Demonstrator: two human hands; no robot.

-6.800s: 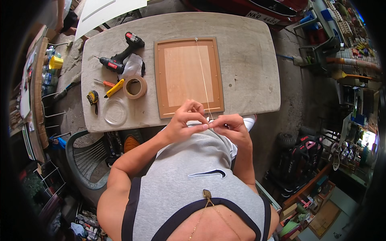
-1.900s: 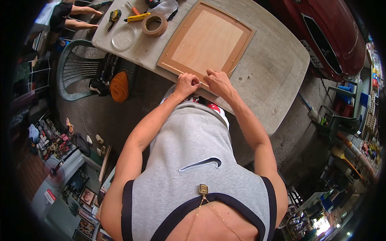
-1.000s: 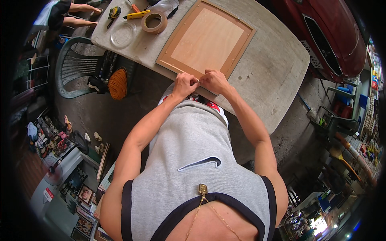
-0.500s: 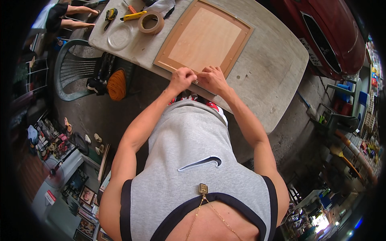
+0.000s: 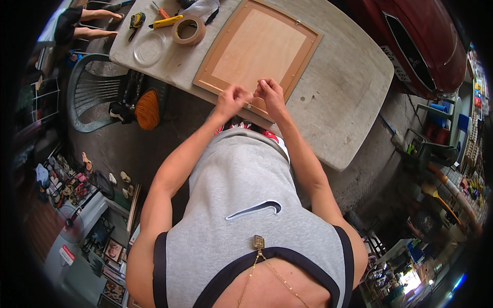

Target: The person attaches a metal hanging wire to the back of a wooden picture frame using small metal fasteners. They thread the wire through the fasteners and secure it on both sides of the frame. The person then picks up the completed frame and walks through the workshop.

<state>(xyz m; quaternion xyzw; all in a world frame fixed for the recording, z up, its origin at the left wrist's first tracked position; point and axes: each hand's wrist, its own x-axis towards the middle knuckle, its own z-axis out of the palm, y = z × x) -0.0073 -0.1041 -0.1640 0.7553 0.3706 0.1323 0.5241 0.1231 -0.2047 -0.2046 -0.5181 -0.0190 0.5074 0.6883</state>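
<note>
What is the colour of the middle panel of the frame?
Pale tan; the panel shows best in the head view.

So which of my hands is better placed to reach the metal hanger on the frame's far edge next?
Probably your right hand: it sits nearer the hanger, farther over the frame than your left hand. Whether it pinches anything is unclear.

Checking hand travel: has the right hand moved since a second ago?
Yes: judged against the framed panel, the right hand shows farther from its near edge, up the picture; whether lifted or slid, I can't tell.
</note>
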